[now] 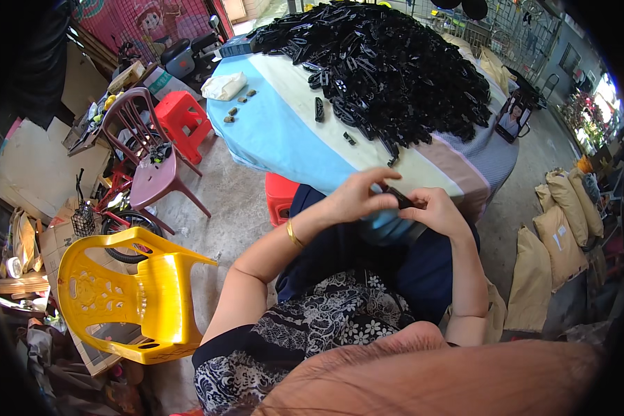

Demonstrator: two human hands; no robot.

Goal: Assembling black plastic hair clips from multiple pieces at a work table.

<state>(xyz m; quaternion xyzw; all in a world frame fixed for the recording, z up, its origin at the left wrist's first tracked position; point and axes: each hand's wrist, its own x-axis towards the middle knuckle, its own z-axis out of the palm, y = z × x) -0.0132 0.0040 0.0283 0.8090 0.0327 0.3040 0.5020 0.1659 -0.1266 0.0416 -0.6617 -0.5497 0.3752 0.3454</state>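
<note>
Above my lap, at the near edge of the cloth-covered table, both hands are closed on one small, dark, oblong plastic piece. My left hand pinches its left end, and a gold bangle circles that wrist. My right hand grips the other end between thumb and fingers. The piece's exact kind is too small to make out, and fingers cover part of it. Beyond my hands, a large heap of glossy black plastic pieces covers much of the table. A few loose ones, such as a black piece, lie at its left edge.
The striped tablecloth also bears a white bag, several small brown lumps and a propped phone. At left stand a yellow armchair, a purple chair and a red stool. Tan sacks line the right.
</note>
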